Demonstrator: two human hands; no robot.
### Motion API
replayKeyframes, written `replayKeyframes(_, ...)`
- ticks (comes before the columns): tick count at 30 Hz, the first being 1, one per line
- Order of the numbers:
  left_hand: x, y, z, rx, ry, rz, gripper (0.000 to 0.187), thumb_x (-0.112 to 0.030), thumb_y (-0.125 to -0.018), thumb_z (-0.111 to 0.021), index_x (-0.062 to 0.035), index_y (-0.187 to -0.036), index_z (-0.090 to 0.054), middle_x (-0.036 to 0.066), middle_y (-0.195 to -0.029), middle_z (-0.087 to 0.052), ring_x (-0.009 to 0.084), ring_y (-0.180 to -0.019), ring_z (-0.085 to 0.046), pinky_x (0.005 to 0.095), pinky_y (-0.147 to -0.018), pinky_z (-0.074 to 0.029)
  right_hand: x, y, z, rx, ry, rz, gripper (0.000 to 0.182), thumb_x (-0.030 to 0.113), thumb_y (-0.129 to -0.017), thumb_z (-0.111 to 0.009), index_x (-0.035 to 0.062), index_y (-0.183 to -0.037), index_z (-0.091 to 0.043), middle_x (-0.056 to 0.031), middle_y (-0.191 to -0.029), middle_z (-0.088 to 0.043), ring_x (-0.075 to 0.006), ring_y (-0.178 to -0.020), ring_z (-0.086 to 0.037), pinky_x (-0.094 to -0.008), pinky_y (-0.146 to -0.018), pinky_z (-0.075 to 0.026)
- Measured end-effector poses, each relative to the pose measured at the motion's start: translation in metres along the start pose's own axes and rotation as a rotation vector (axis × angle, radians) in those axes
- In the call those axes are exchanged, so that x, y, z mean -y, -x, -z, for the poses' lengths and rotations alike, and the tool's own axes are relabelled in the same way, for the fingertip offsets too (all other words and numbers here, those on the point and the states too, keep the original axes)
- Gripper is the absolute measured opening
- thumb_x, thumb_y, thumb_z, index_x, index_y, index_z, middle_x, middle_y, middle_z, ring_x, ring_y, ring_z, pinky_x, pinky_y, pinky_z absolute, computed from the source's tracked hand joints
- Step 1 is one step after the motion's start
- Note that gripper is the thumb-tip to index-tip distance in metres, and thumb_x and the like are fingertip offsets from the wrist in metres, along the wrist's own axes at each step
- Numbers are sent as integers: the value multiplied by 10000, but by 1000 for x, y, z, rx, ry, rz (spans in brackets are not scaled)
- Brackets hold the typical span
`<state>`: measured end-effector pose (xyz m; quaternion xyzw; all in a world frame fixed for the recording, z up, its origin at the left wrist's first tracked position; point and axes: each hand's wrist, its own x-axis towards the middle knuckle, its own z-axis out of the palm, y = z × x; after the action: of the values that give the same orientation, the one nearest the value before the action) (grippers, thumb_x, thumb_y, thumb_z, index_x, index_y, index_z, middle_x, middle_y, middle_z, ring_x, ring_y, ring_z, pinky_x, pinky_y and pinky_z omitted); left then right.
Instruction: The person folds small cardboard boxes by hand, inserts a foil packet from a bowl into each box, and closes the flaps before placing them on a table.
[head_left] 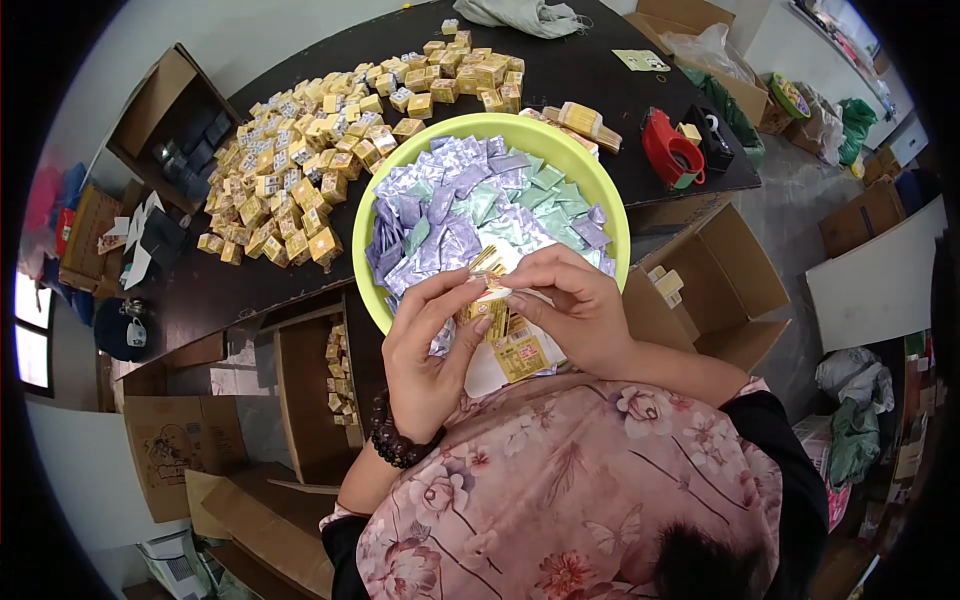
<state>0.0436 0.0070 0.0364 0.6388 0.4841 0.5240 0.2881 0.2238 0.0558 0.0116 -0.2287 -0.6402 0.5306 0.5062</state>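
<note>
Two bare hands meet over a lime-green basin [620,220], both working at one small yellow box [483,308]. The left hand [432,335] is partly curled, its thumb and fingers closed around the sides of the box. The right hand [578,308] is also curled, with thumb and forefinger drawn together at the box's upper end; the exact contact is too small to tell. The box is held above the near part of the basin, its printed yellow side showing below a white upper edge. Beneath it lie flat printed cartons [519,357], white and yellow. Purple and green packets [462,243] fill the rest of the basin. Beyond and to the left, many yellow boxes [300,165] form a loose pile on the dark table [590,85].
</note>
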Motion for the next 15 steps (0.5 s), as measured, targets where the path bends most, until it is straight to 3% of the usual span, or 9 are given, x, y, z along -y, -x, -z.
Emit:
replayKeyframes(3, 3, 0, 0, -6, 13, 3, 326, 48, -800, -693, -32, -1115, -666, 141, -1158, -600, 237, -1045, -606, 311, -869, -496, 1, 1, 5, 83, 249, 104, 232, -87, -862, -624, -22, -1085, -638, -84, -1097, -520, -147, -1010, -562, -263, -858, -485)
replayKeyframes(6, 4, 0, 0, -7, 10, -3, 306, 46, -807, -692, -25, -1104, -666, 136, -1156, -599, 218, -1029, -608, 302, -843, -503, 3, 0, -1, -10, 171, 30, 214, -86, -854, -637, -2, -1049, -662, -77, -1070, -533, -137, -976, -559, -248, -818, -473)
replayKeyframes(13, 5, 1, 1, 40, 95, 44, 226, 37, -849, -664, -18, -1068, -658, 103, -1152, -574, 160, -1010, -601, 253, -803, -517, 4, -4, 6, 70, 331, 97, 188, -48, -860, -651, 17, -1035, -667, -62, -1036, -530, -138, -972, -554, -246, -827, -464)
replayKeyframes(15, 5, 1, 2, 72, 212, 162, 200, 40, -868, -642, -15, -1060, -643, 93, -1164, -552, 153, -1003, -594, 247, -812, -526, -2, -5, 9, 148, 410, 162, 265, -39, -864, -646, 19, -1122, -622, -72, -1108, -494, -161, -1042, -549, -267, -869, -477)
